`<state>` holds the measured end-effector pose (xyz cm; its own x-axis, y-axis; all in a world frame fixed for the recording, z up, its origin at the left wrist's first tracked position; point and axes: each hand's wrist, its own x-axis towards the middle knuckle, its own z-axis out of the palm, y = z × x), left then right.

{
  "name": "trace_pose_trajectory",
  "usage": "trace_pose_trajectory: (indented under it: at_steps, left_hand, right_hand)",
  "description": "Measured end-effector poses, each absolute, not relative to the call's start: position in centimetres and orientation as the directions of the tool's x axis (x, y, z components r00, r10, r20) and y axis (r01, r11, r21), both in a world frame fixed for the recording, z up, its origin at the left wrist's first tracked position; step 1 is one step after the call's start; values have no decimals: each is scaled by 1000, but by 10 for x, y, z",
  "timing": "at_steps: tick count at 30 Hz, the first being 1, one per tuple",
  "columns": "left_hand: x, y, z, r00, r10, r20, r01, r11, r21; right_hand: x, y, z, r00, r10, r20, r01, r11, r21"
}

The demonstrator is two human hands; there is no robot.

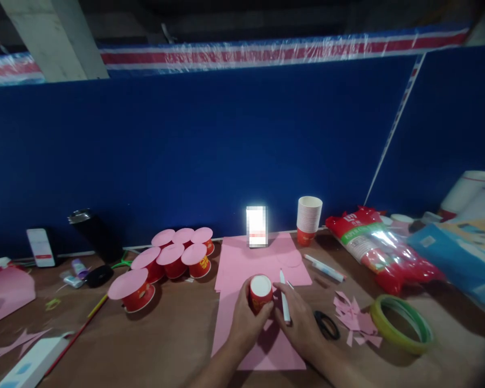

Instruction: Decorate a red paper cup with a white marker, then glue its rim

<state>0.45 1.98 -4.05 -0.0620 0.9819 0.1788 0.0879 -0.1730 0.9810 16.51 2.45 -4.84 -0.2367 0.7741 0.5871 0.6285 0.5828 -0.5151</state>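
My left hand [246, 319] is wrapped round a red paper cup [261, 297], whose white round end faces up. In my right hand [301, 318] is a white marker pen [284, 296], its tip pointing away from me, just right of the cup. Below both hands lie pink paper sheets [242, 269]; a round outline shows faintly on the back sheet's right side. Black scissor handles [327, 325] stick out beside my right hand; their blades are hidden. Off to the left stand several red paper cups [173, 264] topped with pink paper discs [146, 257].
At the back are a lit phone [257, 226] and a stack of paper cups [309, 215]. Rightward lie pens [325, 268], pink scraps [353, 315], a tape roll [402, 325] and a red plastic pack [382, 248]. A black tumbler [97, 235] leans at left.
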Motion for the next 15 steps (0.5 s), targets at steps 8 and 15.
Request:
trace_pose_trajectory:
  at_steps: [8,15]
  left_hand:
    - [4,19,-48,-77,982,170,41,-167,985]
    - [3,17,-51,-65,988,140,35,-138,990]
  right_hand:
    - [165,27,-58,-227,778,586,648,570,-506]
    - [165,26,-61,-249,764,595,662,583,-472]
